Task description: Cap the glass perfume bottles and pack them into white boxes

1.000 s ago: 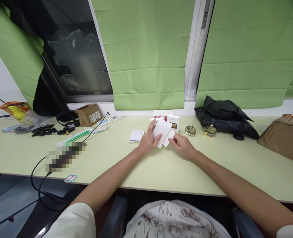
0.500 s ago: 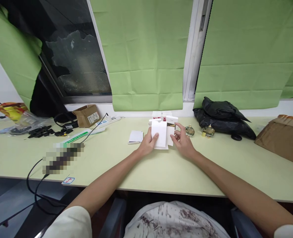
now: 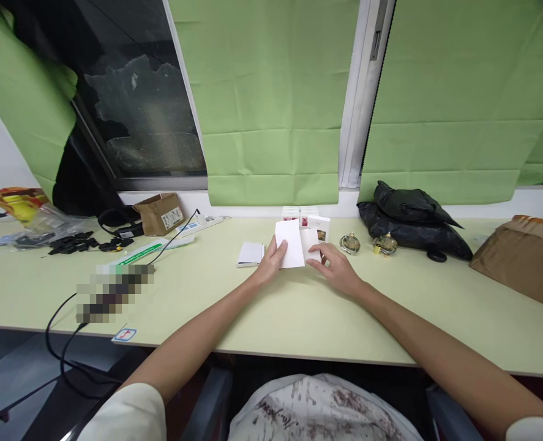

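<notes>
Left hand (image 3: 267, 266), centre of the frame: thumb laid flat over the face, fingers hidden behind; closed on a white card (image 3: 291, 246), which is held tilted above the table (image 3: 344, 324).

Right hand (image 3: 338, 269), just right of centre: fingers curled, thumb and fingertips at the right edge of a second card (image 3: 311, 237), partly behind the first; whether they pinch it cannot be told.

Pad of paper (image 3: 251, 252), one, centre, lying flat just left of the left hand.

Small white boxes (image 3: 325, 223), grouped behind the cards, partly covered.

Round gold bottles (image 3: 349, 244), two, right of centre, standing apart from each other.

Black plastic bag (image 3: 418, 229), right side, beyond the bottles.

Cardboard box (image 3: 523, 263), far right edge.

Small brown carton (image 3: 158, 215), left of centre, flaps open.
</notes>
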`<state>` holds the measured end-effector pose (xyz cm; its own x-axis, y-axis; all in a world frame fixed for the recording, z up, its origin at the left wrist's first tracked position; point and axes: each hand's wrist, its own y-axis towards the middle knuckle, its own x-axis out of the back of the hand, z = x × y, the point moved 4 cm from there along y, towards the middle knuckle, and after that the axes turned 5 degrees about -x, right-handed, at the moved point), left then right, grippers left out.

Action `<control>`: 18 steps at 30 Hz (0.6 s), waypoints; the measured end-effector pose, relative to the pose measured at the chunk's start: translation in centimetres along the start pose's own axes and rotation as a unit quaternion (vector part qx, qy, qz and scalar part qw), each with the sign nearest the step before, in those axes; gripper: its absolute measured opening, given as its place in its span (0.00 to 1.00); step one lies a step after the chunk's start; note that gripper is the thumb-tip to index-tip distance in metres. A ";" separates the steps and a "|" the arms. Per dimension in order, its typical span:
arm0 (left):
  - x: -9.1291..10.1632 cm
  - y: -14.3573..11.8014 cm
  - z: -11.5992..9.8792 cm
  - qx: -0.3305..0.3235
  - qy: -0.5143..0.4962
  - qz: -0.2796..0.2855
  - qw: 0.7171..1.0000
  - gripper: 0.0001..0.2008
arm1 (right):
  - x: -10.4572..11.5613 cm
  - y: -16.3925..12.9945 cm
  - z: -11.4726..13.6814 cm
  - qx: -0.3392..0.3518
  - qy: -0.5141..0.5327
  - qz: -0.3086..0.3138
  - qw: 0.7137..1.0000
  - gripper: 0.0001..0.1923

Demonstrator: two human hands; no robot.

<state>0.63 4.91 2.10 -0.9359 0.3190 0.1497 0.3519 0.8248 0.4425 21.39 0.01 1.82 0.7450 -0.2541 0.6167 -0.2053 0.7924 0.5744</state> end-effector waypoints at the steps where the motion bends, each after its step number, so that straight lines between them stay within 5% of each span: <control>1: -0.2 -0.1 0.0 0.000 0.006 0.009 1.000 0.31 | 0.1 0.0 0.0 -0.001 -0.003 -0.011 1.000 0.14; 7: -1.8 -0.7 0.2 0.008 0.058 0.062 0.996 0.34 | 0.4 0.1 -0.7 -0.035 -0.002 -0.047 0.998 0.10; 18: -1.0 -0.2 0.4 -0.018 0.087 0.027 0.996 0.29 | 0.6 -0.2 0.1 -0.056 0.090 -0.061 0.993 0.29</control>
<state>1.48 4.61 1.46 -0.9056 0.2742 0.3235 0.4037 0.7908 0.4600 21.79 -0.33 2.12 0.8633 -0.2563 0.4348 -0.0427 0.8213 0.5689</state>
